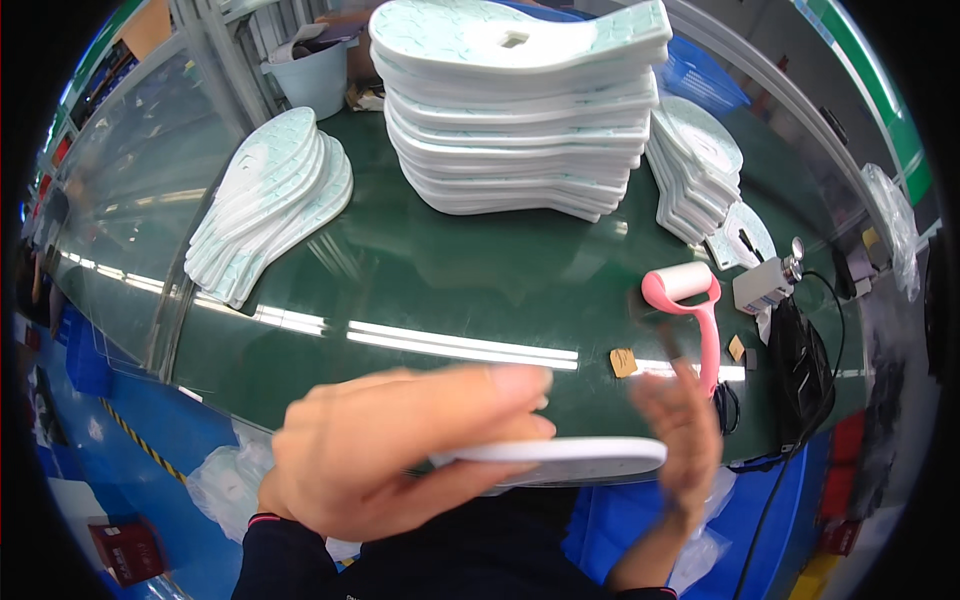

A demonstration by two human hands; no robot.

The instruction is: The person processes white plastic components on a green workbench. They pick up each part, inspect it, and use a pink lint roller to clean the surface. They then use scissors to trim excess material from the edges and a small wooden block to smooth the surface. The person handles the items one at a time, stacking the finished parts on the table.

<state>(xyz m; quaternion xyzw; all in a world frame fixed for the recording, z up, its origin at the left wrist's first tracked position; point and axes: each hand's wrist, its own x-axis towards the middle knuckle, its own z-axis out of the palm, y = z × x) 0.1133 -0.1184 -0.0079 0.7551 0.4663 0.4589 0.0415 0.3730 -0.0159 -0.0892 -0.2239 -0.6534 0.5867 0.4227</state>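
My left hand (400,450), large and close in the lower middle, is closed on the edge of a white plastic panel (600,455). The panel is seen nearly edge-on, so its face is hidden. At the panel's right end is my right hand (682,430), smeared by motion, its fingers looking stretched up and apart. I cannot tell whether it touches the panel. Just beyond that hand lies a pink-handled roller (708,335) with a white drum. A small tan square piece (622,362) lies left of the roller's handle.
A tall stack of white paddle-shaped panels (520,130) stands at the back of the green table (450,290). Smaller fanned stacks lie left (270,200) and right (700,160). Near the right edge are a white box-like device (762,287), a black bag (800,370) and a cable.
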